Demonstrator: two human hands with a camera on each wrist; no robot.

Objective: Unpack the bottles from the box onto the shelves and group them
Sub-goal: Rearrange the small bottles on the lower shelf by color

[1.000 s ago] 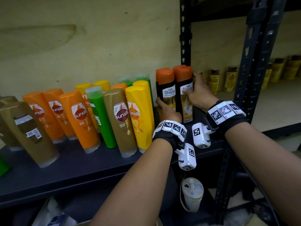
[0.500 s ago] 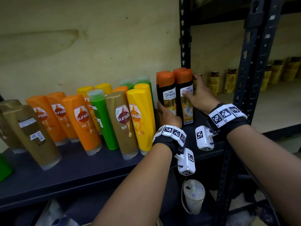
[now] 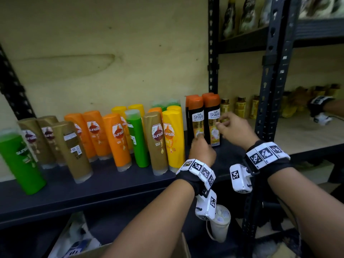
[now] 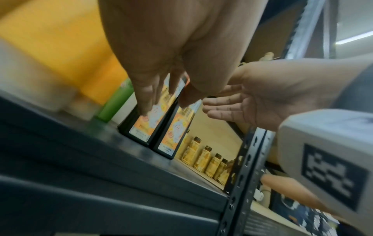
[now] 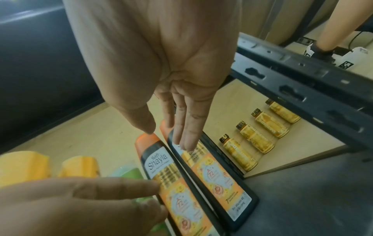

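Two black Shayla bottles with orange caps, left one (image 3: 197,120) and right one (image 3: 212,118), stand upright side by side at the right end of the dark shelf (image 3: 111,183). My left hand (image 3: 200,135) reaches from below, and its straight fingertips (image 4: 145,110) touch the left bottle's label (image 5: 177,196). My right hand (image 3: 220,123) hovers at the right bottle's front with relaxed fingers (image 5: 187,140) and holds nothing. Its open palm (image 4: 252,102) shows in the left wrist view.
Sunsilk bottles in orange, yellow, green and brown (image 3: 119,138) fill the shelf to the left. A black upright post (image 3: 268,90) stands on the right, with small amber bottles (image 3: 240,107) behind. Another person's wristbanded hand (image 3: 320,110) is far right. An open box (image 3: 93,246) sits below.
Both hands have let go of the two black bottles they were gripping. My right hand came back from behind the right bottle to its front. The bottles now stand free.
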